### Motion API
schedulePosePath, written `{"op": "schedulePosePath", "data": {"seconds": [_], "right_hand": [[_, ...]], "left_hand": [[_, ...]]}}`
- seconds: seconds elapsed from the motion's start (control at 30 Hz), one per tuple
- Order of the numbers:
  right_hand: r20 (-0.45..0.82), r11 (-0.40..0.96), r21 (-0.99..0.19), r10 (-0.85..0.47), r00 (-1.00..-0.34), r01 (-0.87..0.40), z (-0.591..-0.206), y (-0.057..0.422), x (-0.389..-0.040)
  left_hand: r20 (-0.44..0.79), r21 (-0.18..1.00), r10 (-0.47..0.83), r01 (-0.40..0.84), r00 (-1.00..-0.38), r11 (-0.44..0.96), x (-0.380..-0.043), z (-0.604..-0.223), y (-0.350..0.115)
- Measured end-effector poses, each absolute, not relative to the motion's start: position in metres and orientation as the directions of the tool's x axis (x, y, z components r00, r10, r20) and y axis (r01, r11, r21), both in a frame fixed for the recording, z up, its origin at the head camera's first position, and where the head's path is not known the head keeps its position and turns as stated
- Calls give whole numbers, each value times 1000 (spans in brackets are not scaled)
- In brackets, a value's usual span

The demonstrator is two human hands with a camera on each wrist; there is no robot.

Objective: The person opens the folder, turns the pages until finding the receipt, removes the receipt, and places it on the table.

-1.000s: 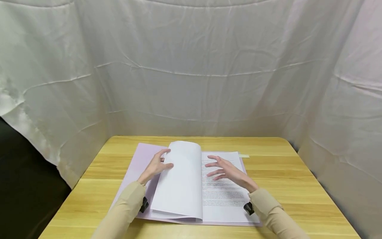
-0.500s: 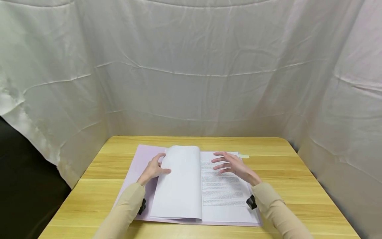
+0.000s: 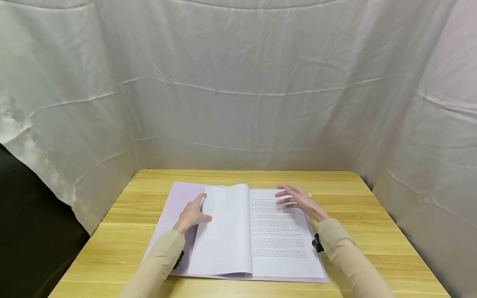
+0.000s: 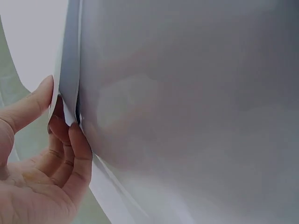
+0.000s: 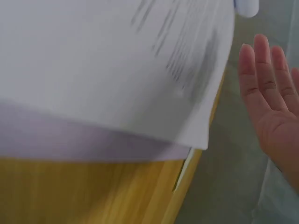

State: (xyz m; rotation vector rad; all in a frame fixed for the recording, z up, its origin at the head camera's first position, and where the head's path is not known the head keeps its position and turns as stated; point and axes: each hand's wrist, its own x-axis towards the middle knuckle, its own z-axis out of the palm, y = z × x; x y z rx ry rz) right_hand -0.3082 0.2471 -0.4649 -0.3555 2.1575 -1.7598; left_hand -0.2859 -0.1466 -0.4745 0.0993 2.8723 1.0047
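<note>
A pale purple folder lies spread on the table with a stack of white paper in it. Over its left half bends a turned sheet, blank side up and bulging near the fold. My left hand pinches that sheet's left edge; the left wrist view shows the thumb on one side of the paper and curled fingers on the other. On the right half lies a printed page with dense lines of text. Above its upper right part my right hand hovers, fingers spread and holding nothing.
The folder rests on a light wood table. A small pale tab sticks out beyond the folder's upper right edge. Grey cloth hangs behind and at both sides; something black shows at the lower left.
My left hand has lowered the turned sheet to the left, so it lies flatter. The right hand has drawn away to the right and slightly up, over the printed page's far corner.
</note>
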Motion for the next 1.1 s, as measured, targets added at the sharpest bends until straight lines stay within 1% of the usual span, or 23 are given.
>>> {"op": "schedulePosePath", "data": {"seconds": [0.17,0.37,0.57,0.8,0.97,1.1], "right_hand": [[-104,273,-962,-320,-942,14,-474,254,-315],[-23,355,-933,-192,-981,-47,-486,257,-321],[25,467,-882,-94,-995,-66,-495,261,-327],[-18,584,-811,-71,-997,-27,-498,261,-332],[-34,635,-772,-55,-998,-8,-499,261,-334],[-17,666,-745,-60,-998,-27,-502,261,-337]], "left_hand": [[-81,588,93,28,-992,809,-286,-476,-145],[-93,578,101,29,-990,816,-284,-479,-145],[-78,570,100,38,-992,820,-284,-482,-144],[-49,580,106,58,-993,813,-283,-484,-143],[-1,598,145,115,-989,793,-284,-488,-141],[25,619,190,165,-981,768,-285,-490,-141]]}}
